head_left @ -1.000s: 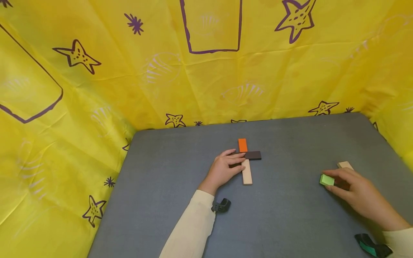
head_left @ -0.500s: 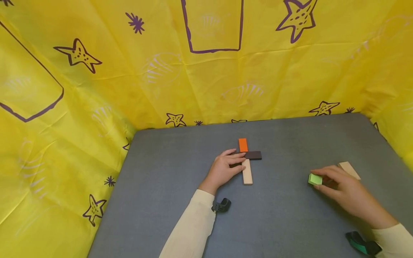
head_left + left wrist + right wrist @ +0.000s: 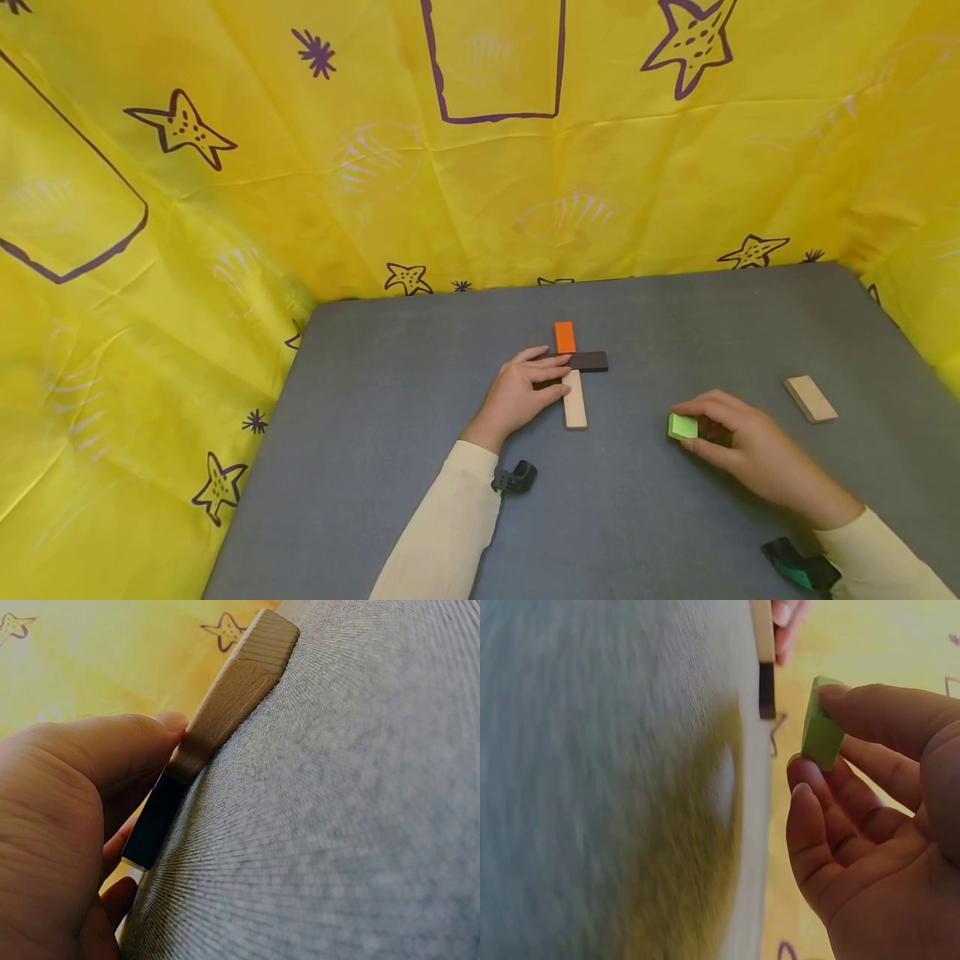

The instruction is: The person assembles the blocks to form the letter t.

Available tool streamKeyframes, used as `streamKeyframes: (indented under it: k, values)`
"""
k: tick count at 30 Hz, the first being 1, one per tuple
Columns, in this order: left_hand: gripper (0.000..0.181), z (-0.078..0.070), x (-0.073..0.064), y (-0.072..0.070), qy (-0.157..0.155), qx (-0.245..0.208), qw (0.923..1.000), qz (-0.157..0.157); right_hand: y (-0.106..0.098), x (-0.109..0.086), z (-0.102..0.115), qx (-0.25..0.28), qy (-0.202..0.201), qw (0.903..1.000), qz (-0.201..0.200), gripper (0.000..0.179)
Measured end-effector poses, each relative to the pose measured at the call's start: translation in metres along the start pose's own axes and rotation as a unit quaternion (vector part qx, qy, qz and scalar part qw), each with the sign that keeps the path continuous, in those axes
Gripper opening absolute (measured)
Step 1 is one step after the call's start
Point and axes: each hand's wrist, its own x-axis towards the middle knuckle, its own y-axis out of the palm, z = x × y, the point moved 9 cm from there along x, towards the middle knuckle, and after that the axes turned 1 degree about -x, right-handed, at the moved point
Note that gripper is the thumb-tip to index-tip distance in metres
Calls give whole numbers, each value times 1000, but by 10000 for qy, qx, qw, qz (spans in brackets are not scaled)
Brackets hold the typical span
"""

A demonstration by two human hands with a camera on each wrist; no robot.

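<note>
In the head view, my left hand (image 3: 517, 392) rests on a flat cross-shaped layout of blocks. Its straight fingers lie over the dark block (image 3: 589, 361), covering that block's left part, and the thumb touches the upper end of a plain wooden block (image 3: 574, 404). An orange block (image 3: 565, 337) lies at the far side of the dark one. To the right, my right hand (image 3: 742, 446) pinches a small light green block (image 3: 683, 427) between thumb and fingers. The right wrist view shows this green block (image 3: 823, 727) held above the table.
Another plain wooden block (image 3: 811, 398) lies on the grey table (image 3: 660, 333) beyond my right hand. Yellow cloth (image 3: 495, 200) with purple stars rises along the table's back and sides. Dark wrist devices sit at both cuffs.
My right hand has carried the green block leftward toward the other blocks, uncovering the wooden block at right. The left hand stays in place.
</note>
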Motion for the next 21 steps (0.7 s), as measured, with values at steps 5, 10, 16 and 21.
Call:
streamKeyframes:
  k: [5,10,16,21]
  values:
    - [35,0,0,0,-7,4,10000,3,17,5,9,140,-32,9997,219,46]
    - [34,-1,0,0,84,4,10000,-18,33,9,17,279,48,9984,496,40]
    - [34,0,0,0,59,-1,10000,-17,46,21,26,273,163,9968,734,36]
    - [35,1,-1,0,47,12,10000,-12,55,30,32,368,192,9958,817,35]
